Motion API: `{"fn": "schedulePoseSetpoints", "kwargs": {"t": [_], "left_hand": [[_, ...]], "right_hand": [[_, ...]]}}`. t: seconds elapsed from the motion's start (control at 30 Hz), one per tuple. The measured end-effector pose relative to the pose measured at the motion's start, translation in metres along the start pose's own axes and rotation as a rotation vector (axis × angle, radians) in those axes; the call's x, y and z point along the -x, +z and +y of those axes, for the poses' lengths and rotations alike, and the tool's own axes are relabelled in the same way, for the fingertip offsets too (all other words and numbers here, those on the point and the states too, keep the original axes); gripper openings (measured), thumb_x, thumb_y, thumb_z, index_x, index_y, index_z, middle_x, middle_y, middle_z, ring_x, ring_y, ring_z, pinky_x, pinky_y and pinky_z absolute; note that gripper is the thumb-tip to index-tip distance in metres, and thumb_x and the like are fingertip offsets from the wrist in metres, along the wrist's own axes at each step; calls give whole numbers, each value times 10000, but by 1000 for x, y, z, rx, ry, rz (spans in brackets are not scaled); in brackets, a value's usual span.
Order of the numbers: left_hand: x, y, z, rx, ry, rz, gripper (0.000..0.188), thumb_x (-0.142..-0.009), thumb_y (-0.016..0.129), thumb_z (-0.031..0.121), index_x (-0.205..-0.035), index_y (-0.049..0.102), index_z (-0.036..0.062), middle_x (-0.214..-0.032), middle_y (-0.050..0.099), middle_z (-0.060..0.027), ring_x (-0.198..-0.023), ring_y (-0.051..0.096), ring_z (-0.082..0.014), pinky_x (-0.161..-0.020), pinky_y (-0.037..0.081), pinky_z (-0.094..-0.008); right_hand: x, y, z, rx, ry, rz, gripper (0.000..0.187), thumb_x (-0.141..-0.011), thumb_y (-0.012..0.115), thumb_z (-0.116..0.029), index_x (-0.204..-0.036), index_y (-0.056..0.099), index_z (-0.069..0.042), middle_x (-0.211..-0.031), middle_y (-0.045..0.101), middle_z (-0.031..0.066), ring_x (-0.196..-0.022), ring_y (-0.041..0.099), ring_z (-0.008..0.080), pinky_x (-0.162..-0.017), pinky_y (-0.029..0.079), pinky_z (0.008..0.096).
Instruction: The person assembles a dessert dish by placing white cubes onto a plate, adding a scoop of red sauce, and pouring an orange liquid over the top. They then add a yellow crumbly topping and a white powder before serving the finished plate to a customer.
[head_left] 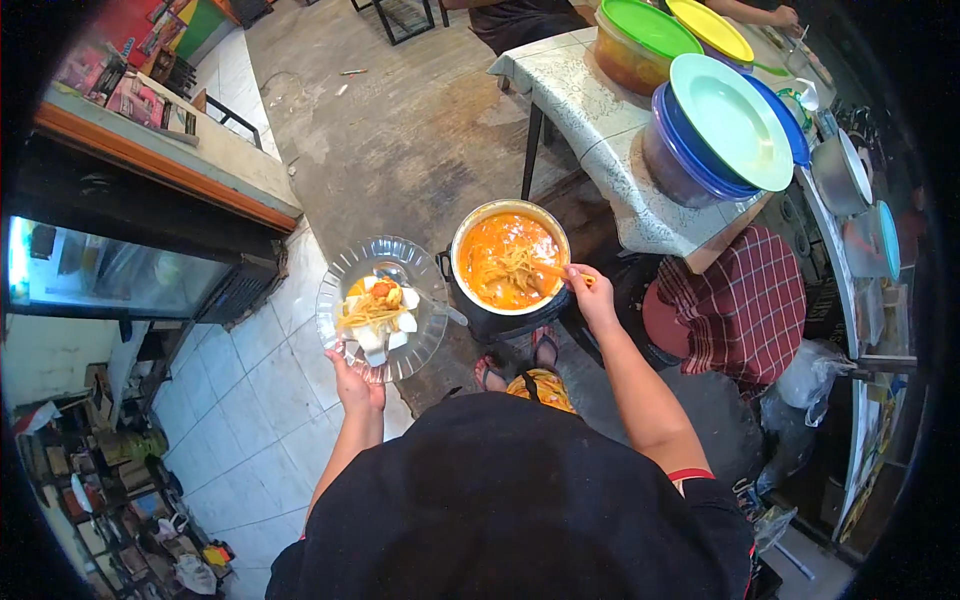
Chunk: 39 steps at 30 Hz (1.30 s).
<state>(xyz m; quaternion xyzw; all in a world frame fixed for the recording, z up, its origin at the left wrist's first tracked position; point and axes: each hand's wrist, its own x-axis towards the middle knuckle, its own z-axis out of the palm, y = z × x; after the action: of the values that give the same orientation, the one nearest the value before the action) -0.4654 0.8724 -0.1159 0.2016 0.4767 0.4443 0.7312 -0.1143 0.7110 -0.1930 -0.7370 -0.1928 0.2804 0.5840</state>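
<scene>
My left hand [357,385] grips the near rim of a clear fluted plate [430,335]. On it lie white chunks [372,340], pale yellow strips [362,312] and a dab of something orange-red. To the right, a round pot [562,222] is filled with orange soup [490,240]. My right hand [592,295] is closed round the handle of an orange ladle [553,270], whose bowl dips into the soup at a heap of yellow strips [510,265]. The plate is held just left of the pot, apart from it.
At the far right, a cloth-covered table [570,85] bears lidded tubs [625,55] and a pale green plate [730,120]. A checked cloth [740,300] drapes beside a dark red container [665,318]. A lit display cabinet [120,270] stands left. Other people are partly visible at the top.
</scene>
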Motion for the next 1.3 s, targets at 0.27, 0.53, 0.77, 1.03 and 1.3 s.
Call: {"fn": "schedulePoseSetpoints", "kwargs": {"t": [0.27,0.53,0.77,1.03,1.3], "left_hand": [[-13,3,-18,-4,-4,-31,566,-914,243,506,-1296,326,96,-1280,407,-147,-1158,429,-296,-939,385,-442],[-38,-3,-47,-4,53,-116,545,-922,258,484,-1294,359,98,-1257,422,-173,-1128,447,-279,-910,417,-396],[-47,-5,-55,-65,-28,-50,528,-901,301,519,-1287,384,166,-1078,538,-125,-880,570,-185,-657,514,-287],[-60,30,-61,-146,-103,-58,560,-891,301,547,-1313,348,182,-1005,572,-89,-789,573,-135,-562,449,-239],[-58,80,-62,-169,-117,-238,616,-877,264,575,-1319,313,148,-1159,491,-231,-996,556,-282,-790,489,-378]], "right_hand": [[0,-7,-4,-267,153,87,210,-870,537,-160,-946,595,27,-848,627,93,-721,618,139,-625,492,217],[3,-30,-26,-499,307,143,202,-877,518,-169,-967,566,5,-903,616,113,-741,627,183,-639,518,256],[2,-31,-59,-485,204,117,202,-881,514,-173,-964,563,4,-923,621,117,-750,628,186,-646,517,256],[3,-24,-178,-365,-23,-150,220,-889,502,-190,-958,566,9,-947,621,136,-781,622,186,-699,510,268],[14,28,-213,133,-435,-422,155,-856,538,-112,-923,609,9,-918,645,110,-832,621,167,-739,492,283]]}}
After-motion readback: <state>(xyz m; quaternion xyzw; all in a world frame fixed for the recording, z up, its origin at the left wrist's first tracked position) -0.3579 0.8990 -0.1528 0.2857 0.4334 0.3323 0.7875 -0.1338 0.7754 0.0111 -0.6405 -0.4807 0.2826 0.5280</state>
